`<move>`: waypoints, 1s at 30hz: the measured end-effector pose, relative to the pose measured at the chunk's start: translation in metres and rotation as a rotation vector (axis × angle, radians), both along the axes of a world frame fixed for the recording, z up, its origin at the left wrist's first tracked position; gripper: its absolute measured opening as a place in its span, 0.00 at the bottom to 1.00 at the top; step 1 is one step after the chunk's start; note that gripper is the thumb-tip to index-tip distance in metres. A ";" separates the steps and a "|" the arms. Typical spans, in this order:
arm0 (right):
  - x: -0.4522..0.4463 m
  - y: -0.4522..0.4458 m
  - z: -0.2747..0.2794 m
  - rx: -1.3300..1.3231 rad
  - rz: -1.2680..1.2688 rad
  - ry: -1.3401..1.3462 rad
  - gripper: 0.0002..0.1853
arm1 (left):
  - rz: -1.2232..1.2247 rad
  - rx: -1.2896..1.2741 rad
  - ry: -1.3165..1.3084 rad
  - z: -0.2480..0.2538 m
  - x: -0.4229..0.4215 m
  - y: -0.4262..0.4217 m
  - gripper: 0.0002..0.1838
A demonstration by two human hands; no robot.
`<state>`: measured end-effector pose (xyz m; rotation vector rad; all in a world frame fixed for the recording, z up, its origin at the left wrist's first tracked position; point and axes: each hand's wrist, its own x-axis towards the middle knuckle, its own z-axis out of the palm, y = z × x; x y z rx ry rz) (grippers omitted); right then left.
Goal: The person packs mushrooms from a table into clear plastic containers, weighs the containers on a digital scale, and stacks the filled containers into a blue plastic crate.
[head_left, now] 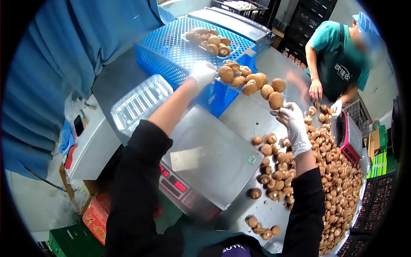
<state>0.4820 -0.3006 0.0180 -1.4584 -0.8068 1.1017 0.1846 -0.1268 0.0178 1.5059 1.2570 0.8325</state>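
Note:
A clear tray of brown mushrooms (252, 81) hangs in the air, tilted, between my two white-gloved hands. My left hand (202, 73) is closed on the tray's left end, beside the blue crate. At its right end, my right hand (287, 115) has its fingers pressed together by the nearest mushroom, above the loose mushrooms. Below the tray stands a scale (209, 154) with a bare metal plate and a red display reading 0.00. Another filled tray (209, 41) rests on top of the upturned blue crate (167, 47).
Empty clear trays (141, 103) lie left of the scale. A large heap of mushrooms (334, 184) covers the right side. Across the table a co-worker (340, 60) handles mushrooms beside a second scale (352, 139). A blue curtain (55, 64) hangs at left.

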 end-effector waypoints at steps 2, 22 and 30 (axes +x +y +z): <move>0.006 0.021 -0.007 0.003 -0.019 -0.008 0.09 | 0.035 -0.034 0.027 0.005 0.014 0.018 0.12; -0.049 0.172 -0.015 0.051 -0.020 0.074 0.11 | 0.375 0.397 0.448 -0.041 -0.020 0.223 0.15; -0.060 0.229 -0.023 0.016 0.060 -0.007 0.08 | 0.224 0.242 0.228 -0.027 -0.027 0.252 0.33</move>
